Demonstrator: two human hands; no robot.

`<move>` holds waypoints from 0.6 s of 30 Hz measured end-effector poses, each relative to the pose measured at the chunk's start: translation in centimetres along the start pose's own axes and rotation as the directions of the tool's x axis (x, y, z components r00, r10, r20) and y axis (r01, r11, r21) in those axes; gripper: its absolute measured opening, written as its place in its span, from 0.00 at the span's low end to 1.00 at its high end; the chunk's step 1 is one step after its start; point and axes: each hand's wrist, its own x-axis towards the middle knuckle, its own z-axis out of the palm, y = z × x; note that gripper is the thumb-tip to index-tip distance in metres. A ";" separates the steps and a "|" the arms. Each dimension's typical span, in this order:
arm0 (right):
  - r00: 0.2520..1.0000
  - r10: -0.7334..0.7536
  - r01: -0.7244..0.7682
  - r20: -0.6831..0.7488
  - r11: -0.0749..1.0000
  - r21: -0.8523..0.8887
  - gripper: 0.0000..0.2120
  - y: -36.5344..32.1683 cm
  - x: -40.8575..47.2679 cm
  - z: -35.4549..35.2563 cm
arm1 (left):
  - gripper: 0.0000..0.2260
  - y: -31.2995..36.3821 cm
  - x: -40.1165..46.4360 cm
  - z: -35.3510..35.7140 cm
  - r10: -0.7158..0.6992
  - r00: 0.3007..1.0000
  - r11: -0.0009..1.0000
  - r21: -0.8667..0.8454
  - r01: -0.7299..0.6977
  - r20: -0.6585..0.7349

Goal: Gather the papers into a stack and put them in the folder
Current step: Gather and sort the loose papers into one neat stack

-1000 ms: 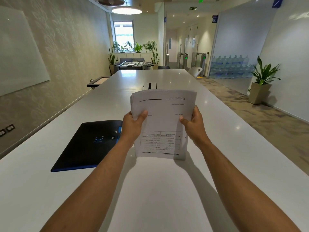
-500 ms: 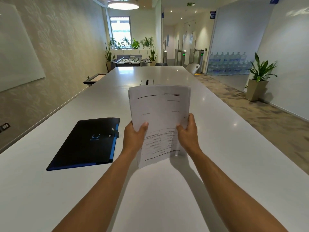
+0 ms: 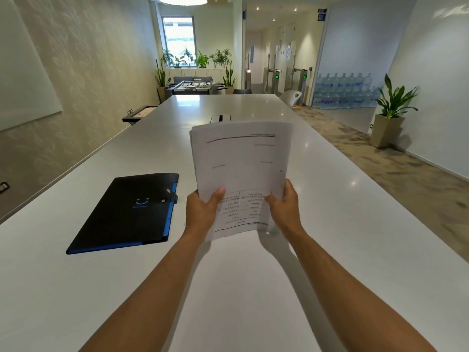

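Stack of papers (image 3: pixel 241 168) held upright above the white table (image 3: pixel 330 224), left hand (image 3: pixel 203 212) and right hand (image 3: pixel 285 208) each clamped on a lower corner, thumbs on the printed face, closed black folder (image 3: pixel 127 212) lying flat just left of the hands

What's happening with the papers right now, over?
Left hand, right hand both grip paper stack, upright above table. Folder closed, left. Nothing between.

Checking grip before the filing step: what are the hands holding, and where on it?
A stack of white printed papers, upright; left hand and right hand pinch its lower side edges.
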 end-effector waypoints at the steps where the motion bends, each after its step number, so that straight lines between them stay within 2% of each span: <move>1: 1.000 -0.001 0.001 0.007 1.000 -0.005 0.17 0.0 0.3 -0.2 | 0.07 0.2 0.2 0.1 -0.008 1.000 1.000 -0.009 0.008 -0.011; 3: 1.000 0.001 -0.001 0.005 1.000 -0.006 0.15 0.3 0.6 -0.5 | 0.07 0.6 0.4 0.3 -0.029 0.999 0.999 -0.047 0.026 -0.046; 5: 0.997 0.058 -0.057 -0.047 0.998 0.020 0.20 0.8 0.3 -0.9 | 0.07 0.7 0.5 0.5 -0.061 0.995 0.991 -0.127 0.050 -0.083; 7: 0.963 0.223 -0.205 -0.151 0.970 0.130 0.30 1.4 0.2 -1.2 | 0.07 0.7 0.5 0.8 -0.130 0.986 0.966 -0.236 0.103 -0.102; 8: 0.918 0.348 -0.303 -0.191 0.925 0.230 0.34 1.5 0.0 -1.1 | 0.08 0.8 0.4 1.0 -0.177 0.979 0.947 -0.288 0.142 -0.100; 10: 0.841 0.520 -0.406 -0.150 0.789 0.461 0.35 1.6 -0.6 -0.4 | 0.09 0.8 0.0 1.6 -0.261 0.962 0.900 -0.380 0.214 -0.078; 12: 0.867 0.498 -0.377 0.006 0.650 0.660 0.25 1.5 -1.3 0.7 | 0.09 0.8 -0.6 2.6 -0.311 0.948 0.864 -0.435 0.254 -0.064; 14: 0.890 0.450 -0.348 0.077 0.560 0.752 0.19 1.0 -2.0 1.5 | 0.08 0.7 -1.5 3.7 -0.339 0.939 0.840 -0.469 0.273 -0.062; 18: 0.904 0.428 -0.315 0.023 0.626 0.714 0.17 0.8 -1.9 0.9 | 0.09 0.2 -2.3 3.9 -0.383 0.923 0.811 -0.487 0.325 -0.021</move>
